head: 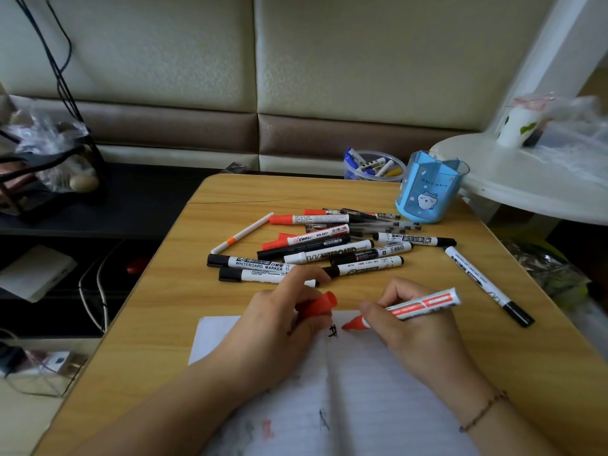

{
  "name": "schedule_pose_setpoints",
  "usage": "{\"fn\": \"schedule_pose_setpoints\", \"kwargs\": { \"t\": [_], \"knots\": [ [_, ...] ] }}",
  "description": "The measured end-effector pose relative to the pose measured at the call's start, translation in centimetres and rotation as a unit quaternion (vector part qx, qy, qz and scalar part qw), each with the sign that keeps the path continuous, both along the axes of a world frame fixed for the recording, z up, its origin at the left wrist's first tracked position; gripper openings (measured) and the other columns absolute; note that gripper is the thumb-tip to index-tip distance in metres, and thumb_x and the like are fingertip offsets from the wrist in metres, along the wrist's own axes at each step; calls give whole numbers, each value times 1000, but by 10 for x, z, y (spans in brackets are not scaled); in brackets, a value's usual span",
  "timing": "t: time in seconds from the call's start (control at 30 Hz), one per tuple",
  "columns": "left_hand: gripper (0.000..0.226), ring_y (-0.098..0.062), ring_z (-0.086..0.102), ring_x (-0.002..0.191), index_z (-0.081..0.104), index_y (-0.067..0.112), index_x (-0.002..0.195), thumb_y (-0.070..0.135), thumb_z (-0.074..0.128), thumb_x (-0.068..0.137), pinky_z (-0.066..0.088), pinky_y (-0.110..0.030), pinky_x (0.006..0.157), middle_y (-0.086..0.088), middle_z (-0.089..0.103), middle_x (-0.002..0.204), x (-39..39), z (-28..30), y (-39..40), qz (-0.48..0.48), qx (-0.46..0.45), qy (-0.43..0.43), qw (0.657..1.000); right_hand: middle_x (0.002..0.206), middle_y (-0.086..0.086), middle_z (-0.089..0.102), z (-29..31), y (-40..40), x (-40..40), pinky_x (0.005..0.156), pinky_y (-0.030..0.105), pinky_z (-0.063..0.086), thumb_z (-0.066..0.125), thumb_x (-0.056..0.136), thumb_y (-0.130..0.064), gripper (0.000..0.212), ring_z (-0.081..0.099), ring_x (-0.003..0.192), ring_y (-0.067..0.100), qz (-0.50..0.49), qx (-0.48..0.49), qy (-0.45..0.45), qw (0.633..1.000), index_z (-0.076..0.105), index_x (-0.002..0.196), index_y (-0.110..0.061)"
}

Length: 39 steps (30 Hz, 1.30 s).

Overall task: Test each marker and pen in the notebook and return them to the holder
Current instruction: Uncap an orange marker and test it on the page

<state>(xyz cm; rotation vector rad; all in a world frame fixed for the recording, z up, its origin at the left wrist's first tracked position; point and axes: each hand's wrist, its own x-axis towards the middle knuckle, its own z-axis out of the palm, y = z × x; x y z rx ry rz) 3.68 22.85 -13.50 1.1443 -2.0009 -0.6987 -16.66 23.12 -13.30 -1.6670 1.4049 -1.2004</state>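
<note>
My right hand (pixel 408 327) grips an uncapped red whiteboard marker (pixel 424 304), its red tip just above the open notebook (pixel 378 390) near a small black scribble. My left hand (pixel 279 320) holds the marker's red cap (pixel 317 306) over the notebook's top edge. Several markers and pens (pixel 322 246) lie in a loose pile on the wooden table beyond my hands. The blue pen holder (pixel 427 189) stands upright at the table's far right and looks empty.
One black-capped marker (pixel 487 284) lies apart at the right. A clear tub of markers (pixel 373 166) sits behind the table's (pixel 171 307) far edge. A white round side table (pixel 526 179) with a cup overlaps the right corner. Dark shelves stand at the left.
</note>
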Motion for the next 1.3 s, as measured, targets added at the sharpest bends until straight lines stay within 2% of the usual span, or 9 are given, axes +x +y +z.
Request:
{"fn": "schedule_pose_setpoints", "kwargs": {
  "t": [0.13, 0.37, 0.5, 0.67, 0.77, 0.9, 1.0, 1.17, 1.3],
  "knots": [
    [38, -9, 48, 58, 42, 34, 112, 16, 68, 91, 37, -12, 57, 28, 67, 99, 0, 0, -1, 4, 10, 4, 1000, 44, -4, 53, 0, -1, 1, 41, 20, 33, 74, 81, -7, 37, 41, 39, 5, 4, 7, -16, 1000, 51, 53, -15],
    [34, -13, 44, 56, 42, 32, 107, 17, 67, 91, 36, -13, 56, 32, 65, 100, 0, -1, -1, 3, 10, 5, 1000, 47, -1, 55, 1, 0, 0, 43, 22, 35, 75, 82, -17, 34, 44, 42, 7, 14, -2, -5, 1000, 54, 56, -21],
    [34, 0, 51, 61, 43, 36, 104, 15, 67, 91, 36, -9, 58, 19, 68, 95, 0, 1, 0, -2, 5, 6, 1000, 44, -3, 55, 2, -2, 0, 45, 22, 32, 72, 82, -6, 38, 42, 39, 6, 14, 37, -32, 999, 51, 52, -15],
    [26, 8, 52, 65, 52, 30, 106, 14, 67, 91, 35, -7, 59, 17, 64, 92, 1, -1, 0, -12, -15, -7, 1000, 45, 0, 53, 3, -2, 0, 43, 26, 31, 73, 83, -14, 38, 41, 40, 14, 10, 37, -33, 999, 48, 55, -14],
    [23, 4, 53, 74, 55, 32, 107, 22, 66, 90, 35, -6, 62, 23, 60, 93, 2, -4, -2, -11, -35, -7, 999, 43, 2, 48, 8, -1, 0, 42, 25, 29, 74, 81, -6, 40, 37, 39, 18, 4, 63, -108, 992, 50, 51, -17],
    [19, -2, 55, 82, 57, 32, 108, 30, 62, 90, 38, -8, 65, 19, 60, 93, 2, -8, -4, -6, -56, 1, 998, 46, 0, 47, 18, 2, -1, 39, 20, 31, 83, 72, -26, 24, 37, 39, 13, 19, 43, -223, 974, 62, 63, -18],
    [19, 1, 56, 84, 58, 33, 110, 31, 60, 91, 37, -7, 66, 23, 60, 94, 2, -9, -6, -5, -66, 9, 998, 52, 4, 51, 19, 2, -2, 40, 20, 33, 81, 58, -48, 37, 41, 41, 15, 33, 49, -246, 967, 63, 66, -16],
    [20, 7, 55, 86, 54, 36, 114, 39, 51, 94, 39, -6, 71, 29, 58, 97, 3, -6, -4, -27, -90, 15, 995, 57, 10, 59, 19, 4, -1, 42, 21, 36, 68, 66, -41, 31, 44, 42, 18, 55, 57, -240, 968, 66, 71, -11],
    [18, 6, 57, 88, 58, 32, 114, 32, 55, 96, 38, -5, 73, 25, 61, 97, 2, -5, -4, -16, -101, 43, 994, 54, 8, 57, 21, 4, -6, 41, 23, 36, 68, 65, -40, 31, 44, 41, 18, 38, 51, -240, 969, 64, 67, -9]
  ]
}}
